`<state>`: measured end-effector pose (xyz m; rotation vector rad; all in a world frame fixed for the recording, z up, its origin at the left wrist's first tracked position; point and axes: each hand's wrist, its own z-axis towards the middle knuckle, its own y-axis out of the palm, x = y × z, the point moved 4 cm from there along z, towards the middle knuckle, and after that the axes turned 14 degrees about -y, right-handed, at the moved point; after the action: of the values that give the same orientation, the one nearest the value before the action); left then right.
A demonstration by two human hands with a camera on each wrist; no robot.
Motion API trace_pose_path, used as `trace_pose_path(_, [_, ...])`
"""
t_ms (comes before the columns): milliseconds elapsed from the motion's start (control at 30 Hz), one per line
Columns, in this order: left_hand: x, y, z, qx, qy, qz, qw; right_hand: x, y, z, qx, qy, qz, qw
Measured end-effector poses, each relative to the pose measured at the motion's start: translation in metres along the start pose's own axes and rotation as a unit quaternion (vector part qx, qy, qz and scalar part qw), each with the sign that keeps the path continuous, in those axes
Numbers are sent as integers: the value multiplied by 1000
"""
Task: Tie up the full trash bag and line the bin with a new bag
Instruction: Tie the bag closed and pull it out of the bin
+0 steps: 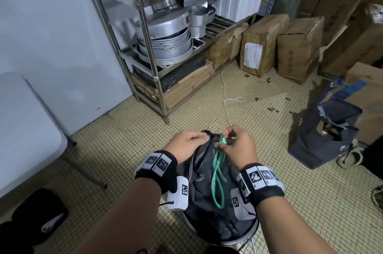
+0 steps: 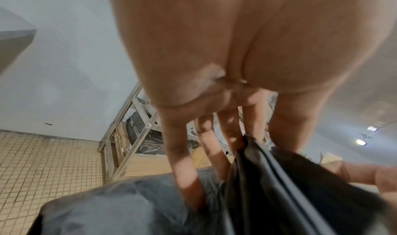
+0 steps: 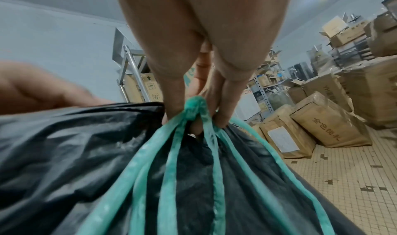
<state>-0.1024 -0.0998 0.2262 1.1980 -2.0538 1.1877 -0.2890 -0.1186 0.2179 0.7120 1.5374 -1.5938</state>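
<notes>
A full black trash bag (image 1: 204,183) stands in a round bin (image 1: 236,240) on the tiled floor, low in the head view. Its mouth is gathered into a neck, and green drawstring loops (image 1: 217,179) hang down its front. My left hand (image 1: 189,139) pinches the gathered black plastic (image 2: 253,155) at the neck between thumb and fingers. My right hand (image 1: 229,139) pinches the green drawstrings (image 3: 194,110) where they bunch at the neck. In the right wrist view the strings fan out over the bag (image 3: 86,145).
A steel shelf rack (image 1: 157,50) with metal pans stands behind the bin. Cardboard boxes (image 1: 298,46) line the right side. A dark tote bag (image 1: 323,137) sits on the floor to the right, a white cord (image 1: 227,102) lies beyond the bin, and a white folding table (image 1: 24,129) is at left.
</notes>
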Motion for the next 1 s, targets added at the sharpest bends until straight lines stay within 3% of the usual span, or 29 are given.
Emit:
trace_pose_path(167, [7, 5, 6, 92, 15, 77, 993, 0, 5, -3, -30, -22, 130, 991])
trace_pose_path(433, [8, 13, 19, 101, 34, 111, 988, 7, 8, -3, -16, -57, 145, 988])
trace_pose_path(533, [4, 11, 23, 110, 14, 121, 986, 8, 9, 1, -32, -105, 25, 994])
trace_pose_path(633, [0, 8, 26, 107, 11, 123, 987, 7, 14, 7, -114, -160, -137, 971])
trace_pose_path(767, [-1, 4, 26, 97, 12, 121, 988, 7, 13, 14, -151, -176, -166, 958])
trace_pose_path(1000, [-4, 1, 29, 124, 11, 89, 988, 2, 17, 14, -97, -178, -230, 952])
